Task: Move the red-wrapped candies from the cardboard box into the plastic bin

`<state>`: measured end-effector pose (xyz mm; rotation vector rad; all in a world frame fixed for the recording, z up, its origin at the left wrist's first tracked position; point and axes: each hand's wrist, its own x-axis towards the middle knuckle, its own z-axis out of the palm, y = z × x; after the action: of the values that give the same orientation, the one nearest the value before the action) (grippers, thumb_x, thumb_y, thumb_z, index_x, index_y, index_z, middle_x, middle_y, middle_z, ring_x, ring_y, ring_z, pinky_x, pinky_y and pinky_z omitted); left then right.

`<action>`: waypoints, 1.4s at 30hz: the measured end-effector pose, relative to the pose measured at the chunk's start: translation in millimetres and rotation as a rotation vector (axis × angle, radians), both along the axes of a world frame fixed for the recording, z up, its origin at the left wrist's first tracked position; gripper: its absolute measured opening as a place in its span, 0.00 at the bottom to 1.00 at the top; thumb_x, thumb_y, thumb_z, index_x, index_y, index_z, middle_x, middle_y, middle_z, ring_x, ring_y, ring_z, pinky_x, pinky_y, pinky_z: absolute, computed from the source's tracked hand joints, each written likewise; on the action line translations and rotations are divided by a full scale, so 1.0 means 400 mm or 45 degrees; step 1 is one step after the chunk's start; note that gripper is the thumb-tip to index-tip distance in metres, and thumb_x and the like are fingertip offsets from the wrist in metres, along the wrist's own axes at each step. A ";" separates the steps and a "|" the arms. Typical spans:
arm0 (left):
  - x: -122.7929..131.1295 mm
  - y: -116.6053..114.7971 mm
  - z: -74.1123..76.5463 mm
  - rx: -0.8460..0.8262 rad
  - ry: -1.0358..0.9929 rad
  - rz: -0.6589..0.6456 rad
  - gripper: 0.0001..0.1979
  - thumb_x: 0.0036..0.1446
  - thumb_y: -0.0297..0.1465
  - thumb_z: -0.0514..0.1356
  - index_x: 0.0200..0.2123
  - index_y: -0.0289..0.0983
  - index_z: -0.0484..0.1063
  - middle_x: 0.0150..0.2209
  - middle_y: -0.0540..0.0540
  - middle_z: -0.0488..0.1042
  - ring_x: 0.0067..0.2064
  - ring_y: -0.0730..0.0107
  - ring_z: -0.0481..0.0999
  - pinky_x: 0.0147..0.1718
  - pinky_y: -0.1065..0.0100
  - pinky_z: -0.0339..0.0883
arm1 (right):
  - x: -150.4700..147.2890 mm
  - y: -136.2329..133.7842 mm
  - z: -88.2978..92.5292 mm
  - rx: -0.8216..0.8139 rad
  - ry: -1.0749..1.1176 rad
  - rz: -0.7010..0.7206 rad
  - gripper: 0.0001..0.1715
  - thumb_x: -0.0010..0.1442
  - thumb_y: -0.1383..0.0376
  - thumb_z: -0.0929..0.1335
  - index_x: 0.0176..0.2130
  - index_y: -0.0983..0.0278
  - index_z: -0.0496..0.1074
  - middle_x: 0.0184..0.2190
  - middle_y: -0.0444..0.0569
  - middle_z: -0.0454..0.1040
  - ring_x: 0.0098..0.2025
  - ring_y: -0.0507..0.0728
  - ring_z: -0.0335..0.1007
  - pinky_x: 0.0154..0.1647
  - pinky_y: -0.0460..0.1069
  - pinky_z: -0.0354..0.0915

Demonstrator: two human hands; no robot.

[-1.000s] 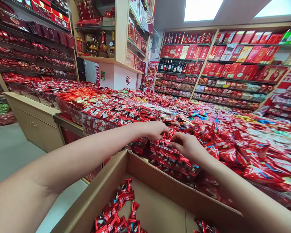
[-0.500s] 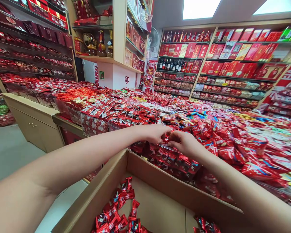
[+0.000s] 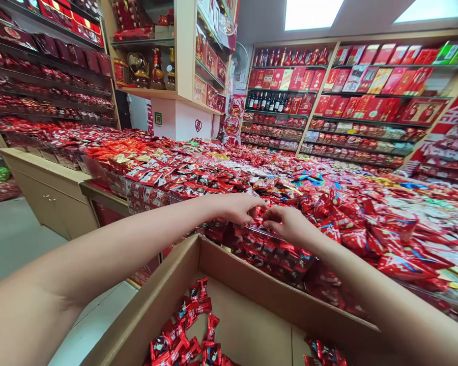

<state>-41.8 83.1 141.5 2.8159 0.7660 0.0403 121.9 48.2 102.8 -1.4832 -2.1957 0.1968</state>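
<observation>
My left hand [image 3: 243,207] comes in from the left over a clear-walled bin [image 3: 269,251] of red-wrapped candies, its fingers curled down. Facing it is my right hand [image 3: 290,223], thumb and fingers bent toward each other at the bin's top edge. The two sets of fingertips nearly meet among the candies, and what they hold, if anything, is hidden. Below my arms stands an open cardboard box [image 3: 252,277]. Small red twist-wrapped candies [image 3: 175,335] lie along its left side, and a few more candies [image 3: 324,353] lie at its lower right.
Heaps of wrapped sweets [image 3: 389,234] cover the long display counter on both sides of my hands. A wooden cabinet [image 3: 49,195] stands at the left beside the floor. Shelves [image 3: 381,109] of red boxes and bottles line the back wall.
My hands stay almost in place, with slight finger movement at the bin. The view has shifted a little; the box and its candies look the same.
</observation>
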 end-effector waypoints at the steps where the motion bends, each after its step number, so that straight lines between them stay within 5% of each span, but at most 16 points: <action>1: 0.001 0.002 -0.004 0.029 -0.018 0.008 0.23 0.44 0.22 0.51 0.47 0.37 0.58 0.33 0.49 0.69 0.30 0.76 0.67 0.27 0.76 0.57 | 0.000 0.002 0.000 -0.001 0.006 -0.005 0.07 0.47 0.67 0.63 0.28 0.63 0.70 0.28 0.49 0.74 0.31 0.56 0.67 0.32 0.50 0.60; 9: 0.009 0.022 -0.049 0.059 -0.204 0.044 0.28 0.45 0.21 0.51 0.51 0.38 0.48 0.29 0.52 0.68 0.28 0.77 0.66 0.26 0.77 0.56 | -0.007 0.002 -0.012 -0.087 0.045 0.042 0.10 0.48 0.62 0.63 0.30 0.63 0.70 0.24 0.45 0.72 0.25 0.53 0.65 0.25 0.46 0.60; 19: -0.008 -0.008 -0.030 0.469 -0.242 -0.100 0.08 0.48 0.27 0.53 0.34 0.34 0.66 0.33 0.46 0.64 0.36 0.71 0.63 0.34 0.72 0.57 | -0.009 0.003 -0.025 -0.060 0.077 0.036 0.09 0.49 0.62 0.62 0.26 0.63 0.70 0.17 0.42 0.67 0.20 0.50 0.61 0.21 0.44 0.56; 27: -0.022 -0.044 -0.054 0.710 -0.064 -0.076 0.11 0.50 0.33 0.52 0.35 0.39 0.70 0.38 0.43 0.61 0.41 0.64 0.59 0.38 0.63 0.56 | -0.003 0.008 -0.036 0.004 0.089 0.028 0.12 0.49 0.60 0.61 0.26 0.63 0.71 0.20 0.43 0.70 0.24 0.51 0.62 0.25 0.45 0.56; 36: -0.002 -0.036 -0.056 0.542 0.168 0.012 0.15 0.51 0.41 0.49 0.40 0.48 0.68 0.49 0.44 0.56 0.55 0.50 0.43 0.46 0.47 0.46 | 0.000 0.009 -0.042 0.022 0.061 0.016 0.10 0.47 0.65 0.61 0.26 0.62 0.71 0.23 0.44 0.72 0.26 0.52 0.64 0.28 0.45 0.57; 42: 0.018 -0.037 -0.049 0.462 0.303 0.058 0.15 0.51 0.42 0.49 0.38 0.45 0.69 0.50 0.45 0.58 0.56 0.50 0.41 0.47 0.47 0.45 | -0.001 0.008 -0.039 0.009 0.045 0.013 0.10 0.47 0.65 0.61 0.27 0.63 0.71 0.24 0.44 0.73 0.27 0.53 0.65 0.29 0.45 0.57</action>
<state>-34.6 68.3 121.9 3.1855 0.9608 -0.1684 121.6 51.4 87.1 -1.4541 -2.1741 0.2162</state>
